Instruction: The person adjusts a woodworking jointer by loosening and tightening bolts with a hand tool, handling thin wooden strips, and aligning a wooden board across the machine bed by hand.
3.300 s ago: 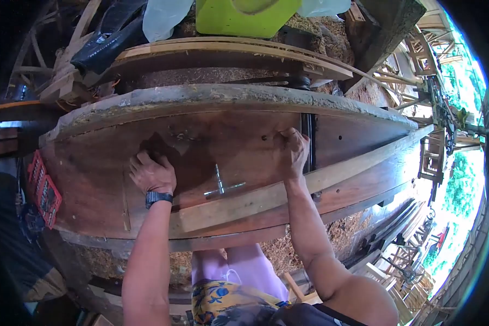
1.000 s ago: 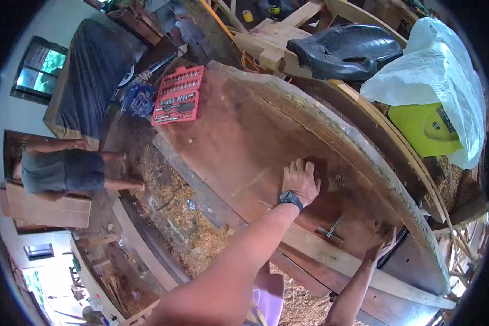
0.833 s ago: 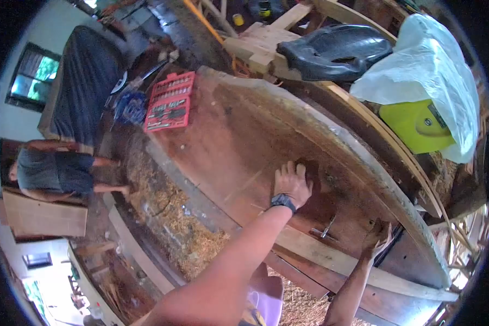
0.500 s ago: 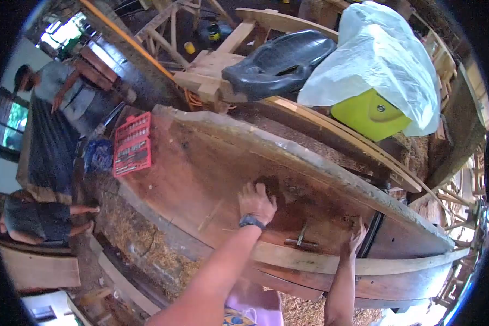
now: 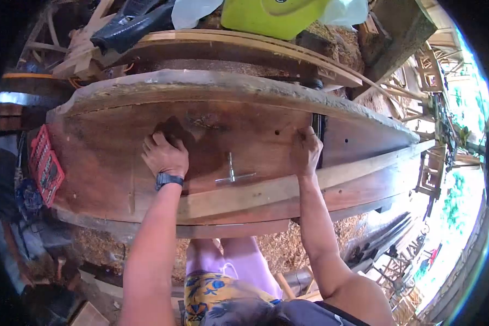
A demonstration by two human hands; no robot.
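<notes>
A broad slab of reddish-brown wood [image 5: 111,130] with a rough far edge lies across in front of me. My left hand [image 5: 167,155], with a dark watch on its wrist, rests on the slab's left half, fingers apart and bent, beside a dark shadow. On the right half, my right hand [image 5: 308,146] has its fingers curled together against the wood; whatever they hold, if anything, is hidden. Just beyond it a black bar [image 5: 320,130] crosses the slab. Between my hands lies a metal T-handle wrench [image 5: 232,171]. Nearer me, a pale wooden strip [image 5: 244,198] runs lengthwise.
A red socket set case [image 5: 46,165] sits at the slab's left end. Behind the slab are a long curved timber [image 5: 228,41], a black moulded piece [image 5: 130,27] and a yellow-green plastic object [image 5: 271,16]. Wood shavings [image 5: 277,247] cover the floor near my legs.
My view has turned right and levelled, so the slab now lies nearly straight across. Both hands stay at about the same spots on the wood. The people at left have mostly left the view.
</notes>
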